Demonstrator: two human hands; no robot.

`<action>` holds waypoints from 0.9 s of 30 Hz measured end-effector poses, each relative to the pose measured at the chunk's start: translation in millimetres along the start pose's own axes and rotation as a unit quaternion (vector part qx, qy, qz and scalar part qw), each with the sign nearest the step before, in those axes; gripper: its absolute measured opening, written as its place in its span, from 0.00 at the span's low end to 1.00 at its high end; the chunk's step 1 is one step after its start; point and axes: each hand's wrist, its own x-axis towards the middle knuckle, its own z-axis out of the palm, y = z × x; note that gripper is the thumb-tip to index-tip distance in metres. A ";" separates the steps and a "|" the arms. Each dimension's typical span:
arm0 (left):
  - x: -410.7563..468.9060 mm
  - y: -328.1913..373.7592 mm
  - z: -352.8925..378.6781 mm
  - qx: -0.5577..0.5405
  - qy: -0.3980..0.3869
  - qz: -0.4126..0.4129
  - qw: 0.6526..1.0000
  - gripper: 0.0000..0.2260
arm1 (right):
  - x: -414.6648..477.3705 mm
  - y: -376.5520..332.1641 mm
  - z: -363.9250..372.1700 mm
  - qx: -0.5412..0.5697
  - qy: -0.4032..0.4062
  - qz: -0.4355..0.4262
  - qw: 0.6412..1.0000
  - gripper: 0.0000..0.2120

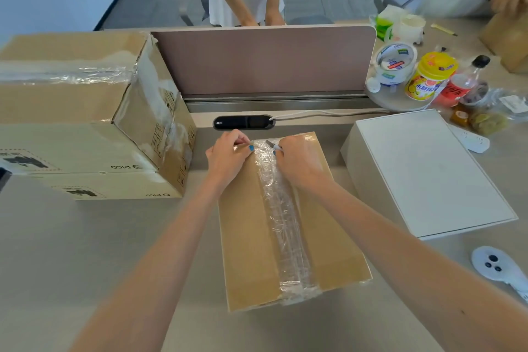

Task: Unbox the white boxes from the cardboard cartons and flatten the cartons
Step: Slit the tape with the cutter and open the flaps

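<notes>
A sealed cardboard carton (248,226) lies in front of me, with a strip of clear tape (285,223) running down its middle seam. My left hand (228,156) pinches the tape's far end at the carton's far edge. My right hand (297,158) grips a small knife (273,145) whose blade points at the same end of the tape. A white box (428,168) lies out of its carton to the right.
A stack of taped cartons (71,111) stands at the left. A desk divider (263,60) with a black socket (244,122) runs behind. Tape roll (395,61), bottles and snacks crowd the back right. A white controller (494,264) lies at the right. Other people stand beyond the desk.
</notes>
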 end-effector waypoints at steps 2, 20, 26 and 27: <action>-0.7 -3.5 -0.6 0.000 -0.006 0.000 1.000 0.05 | 1.5 -3.5 0.1 -0.013 -0.003 0.009 1.000 0.18; -20.3 -27.5 -8.1 0.123 -0.038 0.104 0.986 0.23 | 1.8 -26.1 -9.4 -0.109 -0.054 -0.045 0.992 0.07; -44.6 -38.5 -2.6 0.204 -0.045 0.152 0.966 0.27 | -3.2 -29.7 -12.9 -0.136 -0.070 -0.060 0.987 0.05; -45.9 -39.1 -1.4 0.211 -0.046 0.147 0.965 0.27 | -5.2 -29.8 -13.0 -0.138 -0.071 -0.062 0.986 0.06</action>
